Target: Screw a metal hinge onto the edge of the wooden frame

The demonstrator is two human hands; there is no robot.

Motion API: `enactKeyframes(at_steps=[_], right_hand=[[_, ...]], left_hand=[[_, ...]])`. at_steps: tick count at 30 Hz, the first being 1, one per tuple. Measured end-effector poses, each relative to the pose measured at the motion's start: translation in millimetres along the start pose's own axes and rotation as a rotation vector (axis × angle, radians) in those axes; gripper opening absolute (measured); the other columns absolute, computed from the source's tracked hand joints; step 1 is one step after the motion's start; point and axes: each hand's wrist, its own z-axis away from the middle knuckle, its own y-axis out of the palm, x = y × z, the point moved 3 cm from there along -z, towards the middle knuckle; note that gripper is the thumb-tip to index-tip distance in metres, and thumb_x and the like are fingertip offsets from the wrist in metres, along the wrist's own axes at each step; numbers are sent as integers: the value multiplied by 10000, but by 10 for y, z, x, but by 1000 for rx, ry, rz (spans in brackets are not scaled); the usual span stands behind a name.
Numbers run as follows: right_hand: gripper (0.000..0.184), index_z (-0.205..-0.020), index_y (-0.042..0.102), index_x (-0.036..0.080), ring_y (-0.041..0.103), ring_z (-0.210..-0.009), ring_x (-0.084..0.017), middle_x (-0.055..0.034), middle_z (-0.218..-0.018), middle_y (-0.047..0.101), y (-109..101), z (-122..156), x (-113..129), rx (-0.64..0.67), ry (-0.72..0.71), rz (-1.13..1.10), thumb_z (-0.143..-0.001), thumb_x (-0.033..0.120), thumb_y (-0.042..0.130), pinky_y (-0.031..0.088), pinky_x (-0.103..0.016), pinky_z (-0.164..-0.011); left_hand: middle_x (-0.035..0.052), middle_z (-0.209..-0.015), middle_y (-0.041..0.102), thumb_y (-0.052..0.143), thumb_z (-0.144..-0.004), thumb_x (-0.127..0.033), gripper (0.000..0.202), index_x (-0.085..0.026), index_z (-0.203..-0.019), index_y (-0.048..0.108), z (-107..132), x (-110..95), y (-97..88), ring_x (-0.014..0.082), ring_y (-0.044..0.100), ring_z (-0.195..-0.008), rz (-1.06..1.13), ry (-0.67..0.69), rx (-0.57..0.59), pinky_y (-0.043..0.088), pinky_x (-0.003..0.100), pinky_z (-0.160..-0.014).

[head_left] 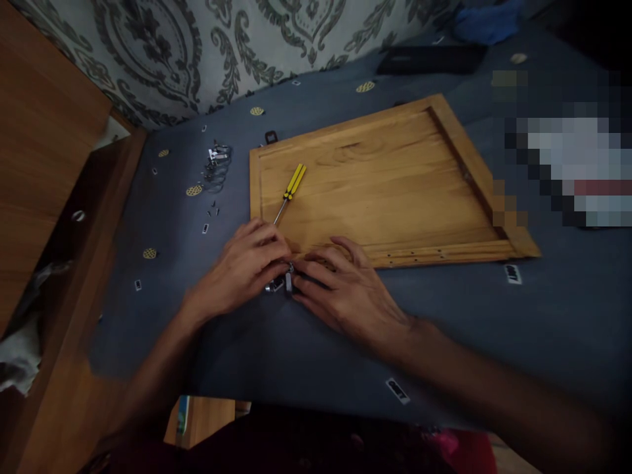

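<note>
Along the front edge of a wooden framed panel [375,178], my left hand [251,263] and my right hand [340,283] meet at a small shiny metal fitting [289,282]. Both hands have bent fingers closed around the fitting, which is partly hidden, so its exact kind does not show. My left hand covers the panel's near left corner. The fingers of my right hand rest along the front edge. A screwdriver with a yellow and black handle [295,181] lies on the panel, its tip hidden behind my left hand.
Several metal hardware pieces [216,168] and small screws [213,209] lie on the blue patterned cloth [237,368] at left. A dark flat object [432,59] and a blue cloth bundle [486,21] are at the back. Wooden furniture [54,85] borders the left side.
</note>
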Motion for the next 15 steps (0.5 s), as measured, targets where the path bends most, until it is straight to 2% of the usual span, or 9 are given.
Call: enactKeyframes(at_steps=[15], right_hand=[[117, -1054, 733, 236, 643, -1064, -235, -4, -1072, 787, -1, 1, 2, -17, -10, 3, -1033, 277, 625, 404, -504, -1125]], left_hand=[[29, -921, 629, 600, -1019, -181, 134, -166, -888, 624, -21, 44, 50, 187, 545, -933, 11, -31, -75, 460, 301, -860]])
